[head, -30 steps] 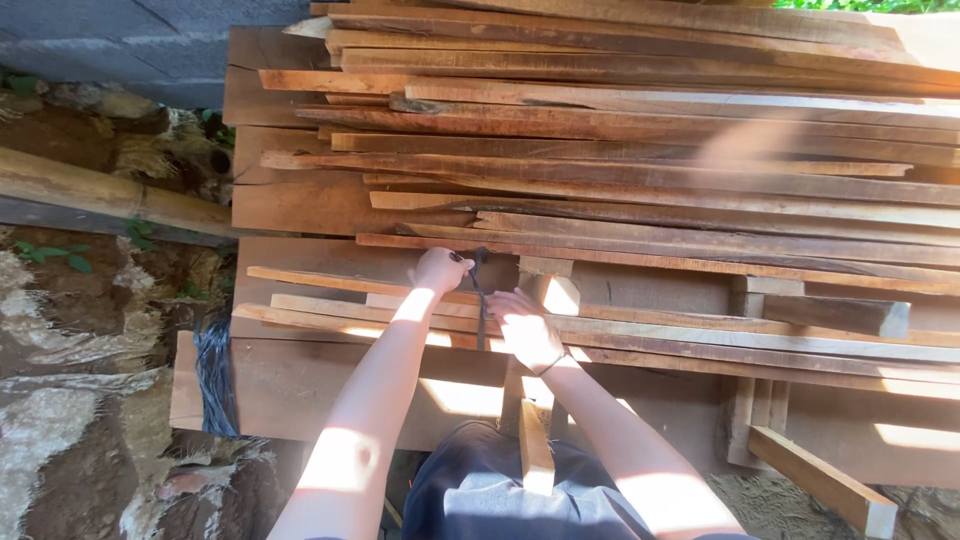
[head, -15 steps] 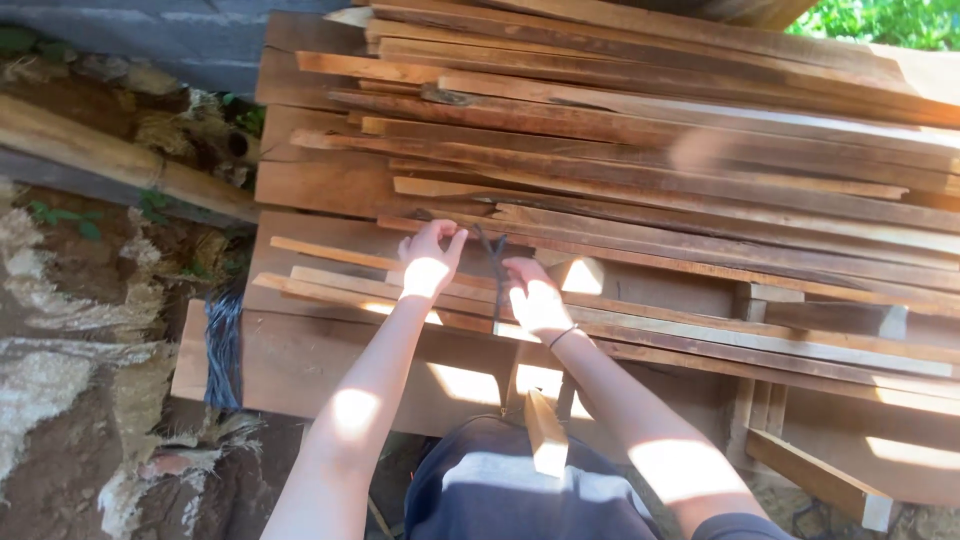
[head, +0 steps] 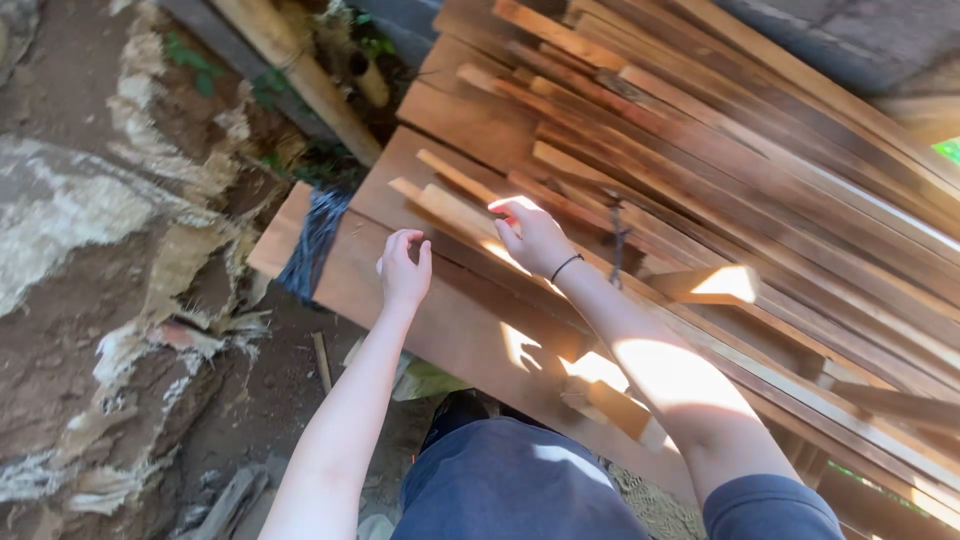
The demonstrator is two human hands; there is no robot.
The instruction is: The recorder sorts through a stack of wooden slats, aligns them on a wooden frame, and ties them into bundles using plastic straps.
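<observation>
Outdoor yard, daylight. Ground (head: 270, 400): bare dark earth, scattered with wood scraps. Rock bank (head: 80, 260): pale grey-brown, rough and flaking, along the left. Log (head: 300, 75): round, pale, lying slantwise at the top left, green weeds beside it. Wall (head: 850, 40): grey, upper right corner, in shade. Foliage (head: 948, 150): small bright green patch at the right edge. Light: hard sun in patches, deep shadow between.
</observation>
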